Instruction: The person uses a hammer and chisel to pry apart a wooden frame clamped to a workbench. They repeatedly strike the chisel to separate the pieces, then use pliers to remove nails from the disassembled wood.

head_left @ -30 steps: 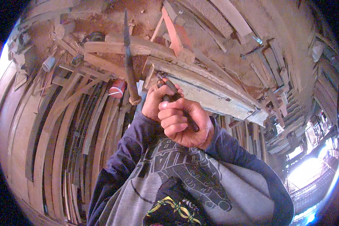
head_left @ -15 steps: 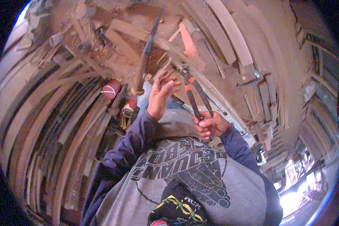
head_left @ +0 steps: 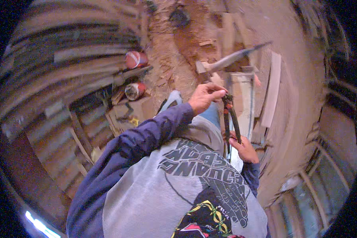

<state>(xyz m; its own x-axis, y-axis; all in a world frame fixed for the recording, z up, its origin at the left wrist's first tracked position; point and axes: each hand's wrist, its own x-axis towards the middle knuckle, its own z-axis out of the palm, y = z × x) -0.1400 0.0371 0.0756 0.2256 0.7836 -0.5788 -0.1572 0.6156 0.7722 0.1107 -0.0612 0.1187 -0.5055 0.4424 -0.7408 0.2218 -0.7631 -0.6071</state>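
Note:
My right hand [head_left: 244, 149] is closed around the lower part of a pair of pliers [head_left: 235, 121]. Their long dark handles have orange bands near the head and point down toward me. Close to the plier head, my left hand [head_left: 207, 97] has its thumb and fingertips pinched together. Anything small between those fingertips is too blurred to make out, as is whether they touch the jaws. Beyond both hands lies a long, tapering greyish blade-like piece [head_left: 242, 55], with a wooden block-like end [head_left: 203, 70] nearest my left hand.
Two red cans [head_left: 136, 59] stand to the left, one nearer me with a pale top. Stacked planks [head_left: 91, 53] fill the left side. Reddish sawdust [head_left: 164, 43] covers the ground ahead. A pale board [head_left: 273, 91] lies to the right.
The view has swung round, shifting the surroundings. My left hand, earlier raised with spread fingers apart from the pliers, is now pinched beside their head. The right hand still holds the handles.

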